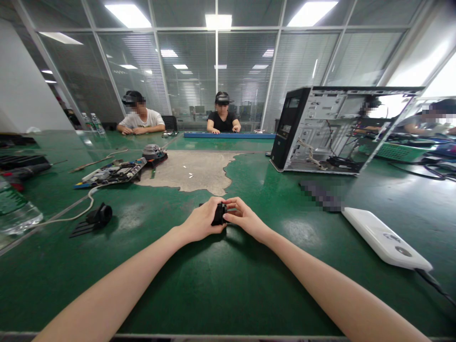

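Near the middle of the green table (171,285), my left hand (203,219) is wrapped round a small black part (218,216). My right hand (245,217) has its thumb and fingers closed on the right side of the same part. Much of the part is hidden by the fingers. To the left lies another black plastic piece (98,216) with a round end and thin prongs. Beyond it a circuit board (114,172) rests beside a grey and black component (155,153).
An open computer case (320,133) stands at the back right. A white power strip (386,237) lies at the right. A plastic bottle (17,209) and a cable (76,216) are at the left. Several people sit around the table, near a green basket (402,151).
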Available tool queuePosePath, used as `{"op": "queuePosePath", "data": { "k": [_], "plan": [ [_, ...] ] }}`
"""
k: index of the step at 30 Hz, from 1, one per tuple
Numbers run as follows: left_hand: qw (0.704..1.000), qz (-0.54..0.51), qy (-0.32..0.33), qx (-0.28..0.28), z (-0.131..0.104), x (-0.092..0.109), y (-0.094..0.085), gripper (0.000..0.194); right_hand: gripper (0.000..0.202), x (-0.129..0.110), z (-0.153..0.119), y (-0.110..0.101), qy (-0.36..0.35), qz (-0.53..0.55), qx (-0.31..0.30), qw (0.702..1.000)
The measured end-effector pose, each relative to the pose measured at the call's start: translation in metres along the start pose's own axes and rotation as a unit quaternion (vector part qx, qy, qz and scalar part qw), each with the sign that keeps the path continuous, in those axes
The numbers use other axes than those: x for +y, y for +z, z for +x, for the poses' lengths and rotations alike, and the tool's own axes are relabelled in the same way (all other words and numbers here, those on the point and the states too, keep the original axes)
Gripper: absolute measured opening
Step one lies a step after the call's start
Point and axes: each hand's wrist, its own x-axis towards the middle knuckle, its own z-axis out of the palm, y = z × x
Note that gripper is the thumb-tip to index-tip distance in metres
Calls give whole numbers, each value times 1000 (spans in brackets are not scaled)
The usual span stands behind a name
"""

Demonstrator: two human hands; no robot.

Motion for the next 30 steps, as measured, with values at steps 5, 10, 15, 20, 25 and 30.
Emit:
{"op": "queuePosePath", "data": {
  "k": [5,10,15,20,25,30],
  "plan": [
    [1000,4,0,3,0,-1,2,55,31,-1,-1,-1,-19,19,-30,999],
    [1000,12,-3,-1,0,0,1,55,25,1,-1,-1,-30,17,-23,999],
    [1000,9,-6,-3,0,1,0,56,22,2,0,0,-30,12,-13,999],
    [1000,-6,-2,1,0,1,0,56,31,1,0,-1,-4,-14,3,1000],
    [1000,0,-2,-1,0,0,1,55,32,2,0,-3,-15,10,-34,999],
    [1000,9,-5,0,0,1,1,55,29,0,-2,-1,-28,13,-37,999]
  ]
}}
